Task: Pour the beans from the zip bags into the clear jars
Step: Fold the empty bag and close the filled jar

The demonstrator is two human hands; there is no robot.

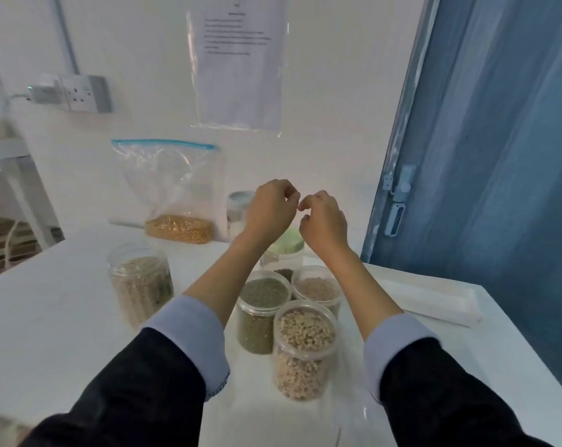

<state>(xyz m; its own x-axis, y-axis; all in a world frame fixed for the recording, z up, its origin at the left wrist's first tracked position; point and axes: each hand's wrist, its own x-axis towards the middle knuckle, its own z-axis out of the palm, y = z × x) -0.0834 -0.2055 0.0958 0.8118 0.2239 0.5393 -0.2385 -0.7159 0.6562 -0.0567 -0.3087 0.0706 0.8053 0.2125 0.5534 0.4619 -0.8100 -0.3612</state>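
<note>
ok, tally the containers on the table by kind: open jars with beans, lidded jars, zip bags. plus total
Open jars with beans: 4 (tan mix, green, pale brown, beige)
Lidded jars: 2 (green lid, white lid), both partly hidden behind the hands
Zip bags: 1 (yellow beans)
Total: 7

Dark charcoal woven jacket sleeves are being worn on both arms, each pushed back partway up the forearm. Pale lavender-blue shirt cuffs are being shown beyond the jacket edges, folded back broad and smooth. The bare left hand [271, 206] and bare right hand [324, 220] are being left uncovered.
</note>
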